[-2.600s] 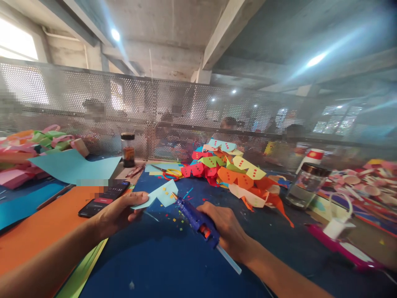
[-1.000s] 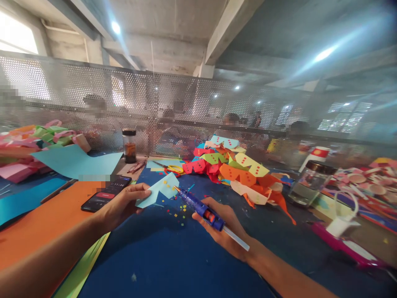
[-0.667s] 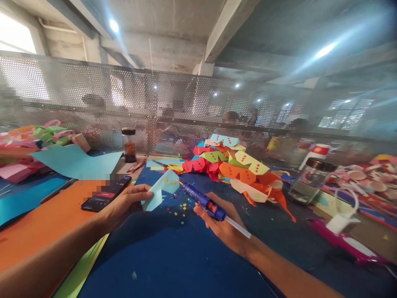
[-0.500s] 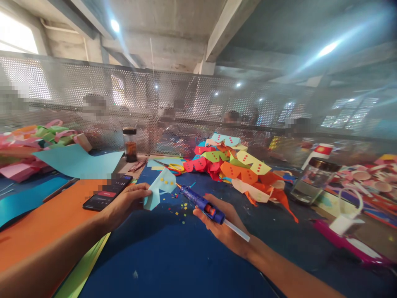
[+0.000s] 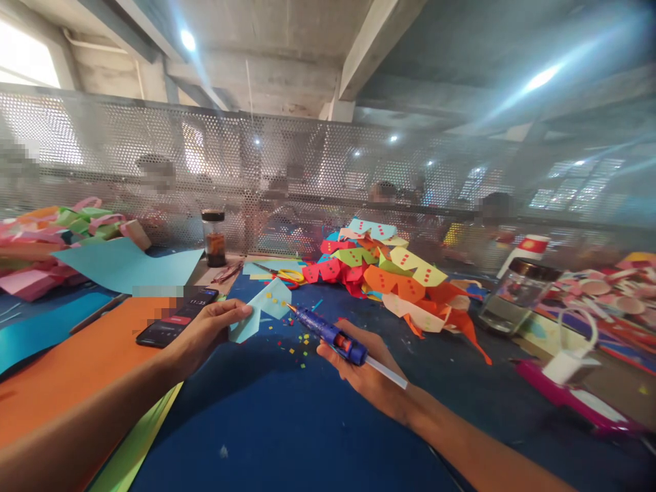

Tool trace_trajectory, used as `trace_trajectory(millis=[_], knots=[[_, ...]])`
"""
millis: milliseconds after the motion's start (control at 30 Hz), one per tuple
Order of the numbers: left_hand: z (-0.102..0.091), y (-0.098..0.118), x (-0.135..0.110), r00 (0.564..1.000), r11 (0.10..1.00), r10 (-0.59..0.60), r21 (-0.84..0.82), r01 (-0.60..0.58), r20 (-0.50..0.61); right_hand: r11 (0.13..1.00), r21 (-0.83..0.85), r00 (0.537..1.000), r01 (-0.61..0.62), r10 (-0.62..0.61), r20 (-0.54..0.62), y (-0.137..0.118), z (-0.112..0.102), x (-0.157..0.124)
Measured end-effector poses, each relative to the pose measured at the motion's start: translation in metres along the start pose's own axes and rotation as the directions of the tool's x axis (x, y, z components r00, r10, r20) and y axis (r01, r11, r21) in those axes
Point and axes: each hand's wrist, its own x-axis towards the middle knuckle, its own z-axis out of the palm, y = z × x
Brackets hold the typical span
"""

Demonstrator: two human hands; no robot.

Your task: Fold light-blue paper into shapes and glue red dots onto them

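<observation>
Between the thumb and fingers of my left hand (image 5: 225, 319) is a folded light-blue paper piece (image 5: 274, 295) with several small yellow squares on it. My right hand (image 5: 366, 365) is wrapped round a blue hot glue gun (image 5: 328, 333), a white glue stick jutting from its back end. The gun's tip points left at the right edge of the paper; whether it touches cannot be made out. Below the paper, tiny coloured paper squares (image 5: 298, 351) lie scattered on the dark blue tabletop (image 5: 246, 424).
Behind lie yellow-handled scissors (image 5: 290, 275) and a heap of folded coloured paper pieces (image 5: 394, 273). A phone (image 5: 177, 318) rests on orange paper (image 5: 66, 369) at left. Two jars (image 5: 214, 239) stand back left and right. A magenta-and-white device (image 5: 579, 396) sits right. A perforated screen (image 5: 302, 171) runs behind.
The light-blue paper has tilted and shifted slightly in my left hand. My right hand has moved a little left with the glue gun, its tip now nearer the paper's edge.
</observation>
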Motion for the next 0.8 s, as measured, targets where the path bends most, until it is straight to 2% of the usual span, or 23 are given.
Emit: trace_trajectory(millis=[233,533,667,800], knots=[[-0.0021,-0.0015,0.0024,0.999,0.999,-0.033,-0.040,0.033,0.002,0.999,0.027,0.999,-0.024,0.022,0.047,0.0022,-0.0001,0.0013],[-0.0064,-0.0013,0.0047,1.000,0.999,-0.030,-0.020,0.030,-0.009,0.999,0.042,0.998,-0.030,0.028,0.055,0.0010,-0.0009,0.0007],[-0.0087,-0.0041,0.0067,1.000,0.999,-0.007,-0.047,0.008,0.003,0.996,0.054,0.994,-0.067,0.062,0.089,-0.0018,-0.0022,0.0005],[-0.0079,-0.0048,0.0071,0.999,0.999,-0.032,-0.033,0.032,0.002,0.993,0.058,0.988,-0.104,0.096,0.122,-0.0036,-0.0023,0.0008]])
